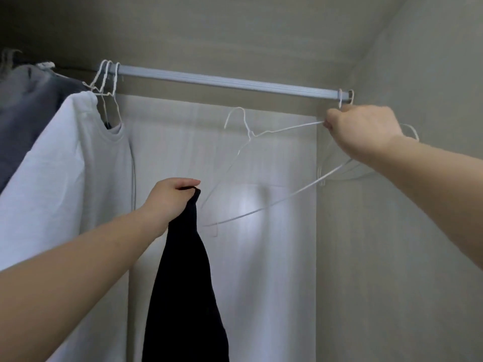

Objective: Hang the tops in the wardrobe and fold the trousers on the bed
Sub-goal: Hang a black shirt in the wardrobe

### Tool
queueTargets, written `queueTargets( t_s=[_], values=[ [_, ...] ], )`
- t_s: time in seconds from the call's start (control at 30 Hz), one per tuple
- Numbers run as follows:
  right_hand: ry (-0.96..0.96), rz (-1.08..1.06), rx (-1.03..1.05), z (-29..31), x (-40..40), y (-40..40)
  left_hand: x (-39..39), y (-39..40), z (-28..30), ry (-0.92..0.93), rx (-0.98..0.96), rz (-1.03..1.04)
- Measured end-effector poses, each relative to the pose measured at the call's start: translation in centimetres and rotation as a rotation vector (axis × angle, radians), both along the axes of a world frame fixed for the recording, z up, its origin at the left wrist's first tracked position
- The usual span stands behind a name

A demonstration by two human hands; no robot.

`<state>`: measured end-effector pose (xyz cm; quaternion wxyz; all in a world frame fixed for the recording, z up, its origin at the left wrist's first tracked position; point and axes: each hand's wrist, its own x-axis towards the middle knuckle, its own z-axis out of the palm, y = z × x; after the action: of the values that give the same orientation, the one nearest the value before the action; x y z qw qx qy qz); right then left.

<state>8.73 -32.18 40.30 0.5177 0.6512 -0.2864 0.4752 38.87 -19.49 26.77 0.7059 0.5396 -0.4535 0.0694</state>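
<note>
Inside the wardrobe, my left hand (170, 198) grips the top of a black garment (187, 288) that hangs straight down below it. My right hand (362, 130) pinches one shoulder end of a white wire hanger (243, 152), which is tilted, off the rail, its hook pointing up and left. The grey rail (222, 81) runs across the top. More white hangers (345, 96) stay hooked at the rail's right end, just above my right hand.
At the rail's left end hang a white T-shirt (65, 158) and a dark grey top (23, 105) on white hangers (108, 77). The pale back panel (274, 257) and the right side wall (418, 231) close the space.
</note>
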Motion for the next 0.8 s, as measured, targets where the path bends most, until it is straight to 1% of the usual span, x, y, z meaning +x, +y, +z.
queueTargets(
  t_s=[0.07, 0.1, 0.23, 0.3, 0.43, 0.53, 0.67, 0.8],
  values=[
    [0.024, 0.026, 0.007, -1.2, 0.4, -0.1, 1.4, 1.0, -0.8, -0.273, 0.173, 0.291],
    [0.034, 0.050, 0.011, -1.7, 0.6, -0.1, 2.1, 1.5, -1.1, -0.374, 0.262, 0.384],
    [0.024, 0.189, 0.029, -3.4, 1.6, 0.0, 3.9, 3.8, -2.1, -0.567, 0.555, 0.553],
    [0.027, 0.235, 0.036, -4.4, 2.5, 0.2, 4.2, 4.6, -2.5, -0.618, 0.629, 0.577],
    [0.032, 0.307, 0.051, -5.9, 4.2, 0.6, 4.4, 5.7, -2.7, -0.578, 0.667, 0.575],
    [0.038, 0.336, 0.070, -6.9, 5.2, 0.9, 4.9, 6.1, -2.5, -0.458, 0.620, 0.537],
    [0.033, 0.375, 0.135, -8.6, 6.7, 1.4, 4.9, 6.2, -2.4, -0.189, 0.419, 0.345],
    [0.048, 0.442, 0.241, -11.2, 8.6, 1.7, 4.2, 6.5, -2.6, -0.052, 0.237, 0.242]
  ],
)
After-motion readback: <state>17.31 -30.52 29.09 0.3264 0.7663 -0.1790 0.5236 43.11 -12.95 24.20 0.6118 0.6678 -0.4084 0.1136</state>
